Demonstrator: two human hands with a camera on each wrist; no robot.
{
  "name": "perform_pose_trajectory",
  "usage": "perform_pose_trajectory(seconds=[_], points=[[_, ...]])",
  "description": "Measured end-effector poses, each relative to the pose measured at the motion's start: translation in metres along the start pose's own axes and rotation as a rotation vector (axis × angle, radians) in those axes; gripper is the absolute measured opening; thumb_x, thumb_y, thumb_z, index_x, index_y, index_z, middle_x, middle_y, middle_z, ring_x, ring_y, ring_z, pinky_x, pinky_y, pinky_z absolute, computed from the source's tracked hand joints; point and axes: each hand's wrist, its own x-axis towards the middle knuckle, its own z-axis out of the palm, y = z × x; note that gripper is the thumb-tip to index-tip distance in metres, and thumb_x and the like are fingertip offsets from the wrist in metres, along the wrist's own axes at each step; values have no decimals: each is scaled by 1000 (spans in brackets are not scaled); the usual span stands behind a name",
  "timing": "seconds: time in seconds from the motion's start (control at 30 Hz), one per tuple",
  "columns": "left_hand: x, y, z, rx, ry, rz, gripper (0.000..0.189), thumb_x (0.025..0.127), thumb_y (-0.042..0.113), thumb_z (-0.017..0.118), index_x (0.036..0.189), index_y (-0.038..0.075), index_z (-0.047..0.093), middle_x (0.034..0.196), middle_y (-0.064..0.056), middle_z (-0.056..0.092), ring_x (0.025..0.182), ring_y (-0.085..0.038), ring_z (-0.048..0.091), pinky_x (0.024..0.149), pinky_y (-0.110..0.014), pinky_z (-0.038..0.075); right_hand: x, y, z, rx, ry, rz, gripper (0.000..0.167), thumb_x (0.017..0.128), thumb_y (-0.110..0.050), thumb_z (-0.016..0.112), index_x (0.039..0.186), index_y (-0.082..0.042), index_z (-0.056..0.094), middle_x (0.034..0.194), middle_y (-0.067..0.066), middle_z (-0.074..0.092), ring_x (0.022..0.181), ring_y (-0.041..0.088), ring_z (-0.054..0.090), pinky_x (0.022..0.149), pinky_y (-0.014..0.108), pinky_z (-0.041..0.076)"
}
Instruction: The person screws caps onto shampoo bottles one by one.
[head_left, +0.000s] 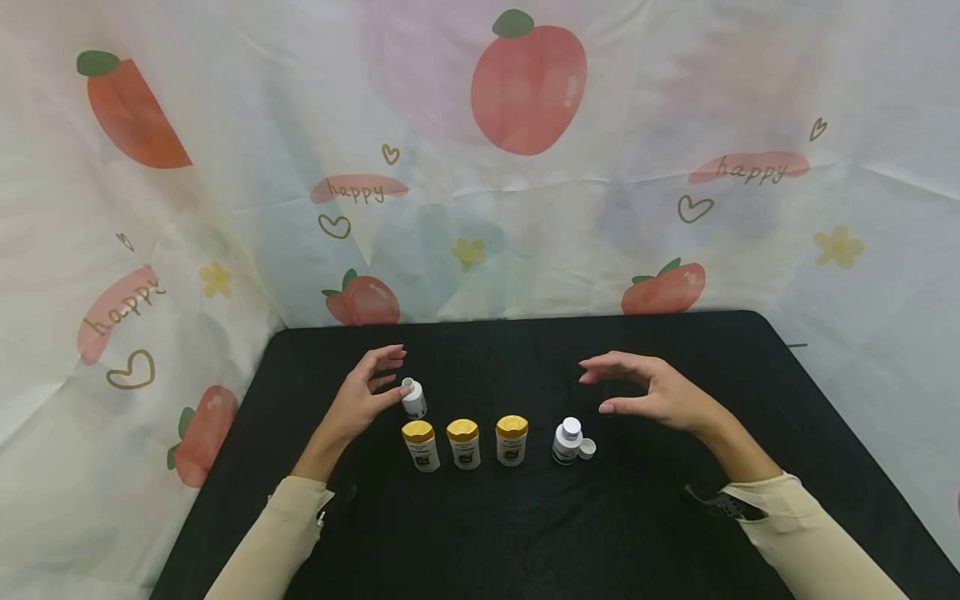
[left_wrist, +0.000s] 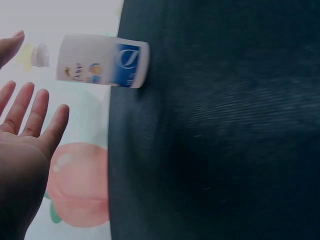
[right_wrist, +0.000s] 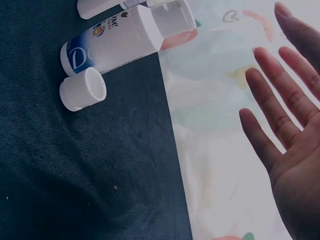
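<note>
My left hand (head_left: 367,396) hovers beside a small white bottle (head_left: 414,400) with a bare neck and no cap on it. In the left wrist view this uncapped bottle (left_wrist: 102,61) shows a blue label band, and a gap lies between it and the spread fingers. My right hand (head_left: 652,387) is held in the air, up and to the right of a second white bottle (head_left: 566,443). That bottle (right_wrist: 115,37) wears a white cap, and a loose white cap (right_wrist: 82,90) sits close against its base. Neither hand holds anything.
Three white bottles with yellow caps, a left one (head_left: 421,447), a middle one (head_left: 463,445) and a right one (head_left: 512,442), stand in a row between the two hands. The black-covered table (head_left: 480,533) backs onto a fruit-printed curtain (head_left: 547,233).
</note>
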Motion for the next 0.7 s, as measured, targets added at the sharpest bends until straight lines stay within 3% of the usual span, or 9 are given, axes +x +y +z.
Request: perform_pose_trajectory(seconds=[0.17,0.37,0.7], points=[[-1,-11,7,-20,-21,-29,66,91,-2,73,149,2,42,147,-28,45,133,-50,44,110,-68,35,-2,1,2,11,-13,11,62,85,-4,81,141,-10,57,126,8,69,121,15,62,99,22,48],[-1,-35,12,-30,-26,-52,69,90,4,77,150,5,43,146,-21,50,133,-40,47,110,-64,38,-5,9,5,4,-21,0,60,85,-5,82,140,-10,57,125,11,69,120,16,63,97,23,49],[-3,-44,21,-13,-49,-117,66,90,14,79,147,6,47,141,-14,57,130,-32,53,106,-58,45,-11,21,12,33,-54,48,58,87,-8,81,140,-15,58,126,10,68,120,17,63,93,30,53]])
